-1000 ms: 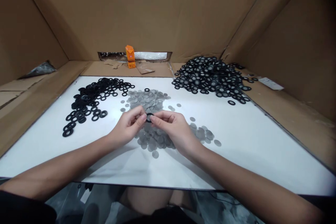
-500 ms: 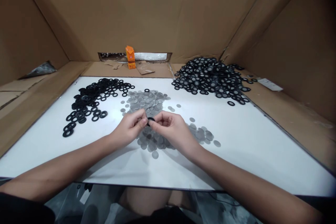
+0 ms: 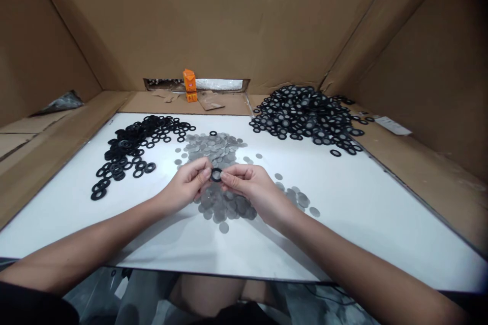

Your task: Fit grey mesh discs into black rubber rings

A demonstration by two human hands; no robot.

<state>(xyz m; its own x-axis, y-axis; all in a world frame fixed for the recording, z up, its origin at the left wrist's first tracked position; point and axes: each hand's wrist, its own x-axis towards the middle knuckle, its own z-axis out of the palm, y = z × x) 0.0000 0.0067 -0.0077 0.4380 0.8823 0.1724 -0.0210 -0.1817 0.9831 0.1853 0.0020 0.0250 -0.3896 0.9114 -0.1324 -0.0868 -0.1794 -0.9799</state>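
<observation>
A black rubber ring (image 3: 216, 181) is held up between my two hands, above a heap of thin grey mesh discs (image 3: 229, 208). My left hand (image 3: 190, 182) pinches its left edge between thumb and fingers. On the opposite edge my right hand (image 3: 249, 185) pinches with thumb and forefinger. The ring's middle looks light grey; I cannot tell if a disc sits inside or the heap shows through. Loose black rings (image 3: 125, 144) lie piled on the left. At the back right rises a bigger pile of rings with grey centres (image 3: 305, 114).
Cardboard walls (image 3: 244, 20) enclose the white table (image 3: 160, 244) at the back and sides. A small orange box (image 3: 189, 84) stands by a slot in the back wall. A white label (image 3: 392, 125) lies at right. One black ring (image 3: 213, 133) rests on the far discs.
The ring has turned from tilted edge-on to facing me, so its opening shows. My right fingers have shifted onto its right edge. The piles look the same.
</observation>
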